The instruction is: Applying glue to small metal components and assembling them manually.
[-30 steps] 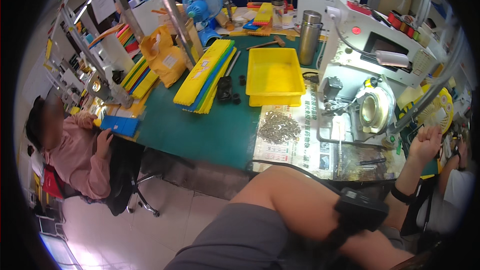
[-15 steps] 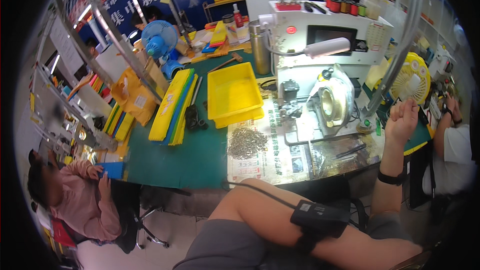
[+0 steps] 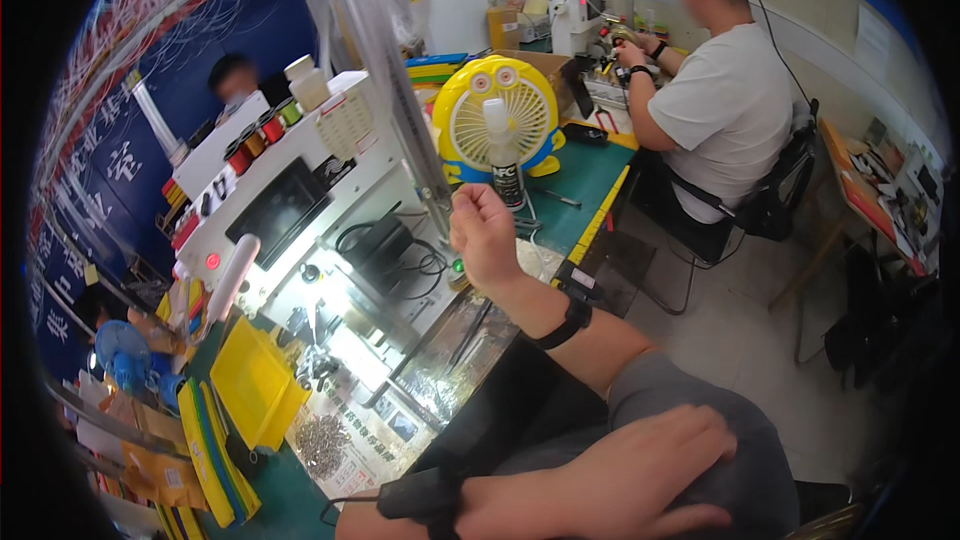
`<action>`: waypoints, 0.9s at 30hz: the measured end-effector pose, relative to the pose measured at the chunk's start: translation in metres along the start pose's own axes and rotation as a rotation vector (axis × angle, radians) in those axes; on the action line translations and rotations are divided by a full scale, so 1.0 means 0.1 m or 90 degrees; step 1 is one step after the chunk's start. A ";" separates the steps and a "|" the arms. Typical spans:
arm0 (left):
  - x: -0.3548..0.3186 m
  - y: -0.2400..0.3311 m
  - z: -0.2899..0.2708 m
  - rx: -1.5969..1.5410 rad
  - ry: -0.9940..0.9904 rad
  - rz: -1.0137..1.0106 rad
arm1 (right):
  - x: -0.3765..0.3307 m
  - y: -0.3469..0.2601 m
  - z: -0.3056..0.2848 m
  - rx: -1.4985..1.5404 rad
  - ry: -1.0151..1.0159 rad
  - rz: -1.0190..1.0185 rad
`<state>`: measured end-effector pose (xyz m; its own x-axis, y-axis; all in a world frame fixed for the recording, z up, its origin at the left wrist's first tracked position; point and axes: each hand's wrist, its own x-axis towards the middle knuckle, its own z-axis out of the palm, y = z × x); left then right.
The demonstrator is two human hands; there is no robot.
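Observation:
My right hand (image 3: 486,238) is raised above the right end of the bench, its fingers curled in. Whatever they might hold is hidden. A black band (image 3: 567,325) circles that wrist. Just past the fist stand a dark spray-topped bottle (image 3: 508,183) and a yellow-and-blue desk fan (image 3: 497,112). My left hand (image 3: 655,465) rests with stretched fingers on dark grey cloth (image 3: 690,390) near my right elbow, holding nothing. A black box-like device (image 3: 420,496) is strapped at my left wrist. Left of the right hand is a white machine (image 3: 285,210) with a dark screen, its work area brightly lit.
A yellow bin (image 3: 258,385) and a pile of small metal pieces (image 3: 322,446) lie at lower left. Black cables (image 3: 425,265) coil by the machine. A metal post (image 3: 408,90) rises behind it. A seated co-worker (image 3: 735,100) works at the far right.
The view has swung right, bringing the co-worker and yellow fan toward the middle. My left hand now shows, fingers stretched. My right hand stays raised and curled.

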<state>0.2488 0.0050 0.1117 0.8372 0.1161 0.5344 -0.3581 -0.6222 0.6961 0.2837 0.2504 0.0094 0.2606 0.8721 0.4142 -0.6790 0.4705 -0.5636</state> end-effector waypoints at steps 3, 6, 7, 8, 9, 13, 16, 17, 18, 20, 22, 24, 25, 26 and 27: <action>-0.05 0.10 -0.06 0.006 -0.196 -0.024 | -0.05 -0.04 -0.10 0.017 -0.001 0.011; 0.01 0.07 0.06 0.005 -0.137 0.059 | -0.04 -0.02 -0.17 0.022 0.002 0.025; 0.06 0.07 0.10 -0.009 -0.045 0.141 | -0.04 -0.01 -0.16 0.024 0.002 0.019; 0.11 0.06 0.11 -0.008 -0.052 0.144 | -0.05 -0.01 -0.14 0.025 0.004 0.024; 0.17 0.06 0.12 0.010 -0.075 0.121 | -0.05 0.00 -0.13 0.026 0.006 0.028; 0.29 -0.07 0.14 -0.062 -0.106 0.062 | -0.13 0.00 -0.06 0.015 0.013 0.033; 0.36 -0.10 0.20 -0.069 -0.109 0.066 | -0.13 -0.02 -0.08 0.004 0.008 0.031; 0.37 -0.09 0.21 -0.071 -0.118 0.071 | -0.13 -0.04 -0.10 0.002 0.004 0.038; 0.37 -0.07 0.19 -0.054 -0.193 0.036 | -0.13 -0.03 -0.09 0.015 0.005 0.045; 0.32 -0.02 0.17 -0.028 -0.267 0.000 | -0.17 -0.03 0.00 -0.002 0.001 0.048; 0.26 0.00 0.19 -0.012 -0.317 0.038 | -0.22 -0.08 -0.01 -0.043 0.003 0.053; 0.32 0.08 0.23 -0.029 -0.240 0.047 | -0.24 -0.08 -0.05 -0.061 0.003 0.040; 0.35 0.13 0.25 -0.047 -0.153 0.053 | -0.25 -0.11 -0.04 -0.079 -0.002 0.037; 0.39 0.15 0.31 -0.046 -0.157 0.053 | -0.27 -0.15 -0.05 -0.081 0.003 0.045; 0.44 0.17 0.38 -0.016 -0.121 0.048 | -0.28 -0.17 -0.04 -0.080 0.004 0.042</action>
<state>0.2952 -0.0298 0.1286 0.8695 -0.0795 0.4875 -0.4311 -0.6038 0.6705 0.2912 0.2183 0.0044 0.2233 0.9021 0.3694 -0.6037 0.4255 -0.6741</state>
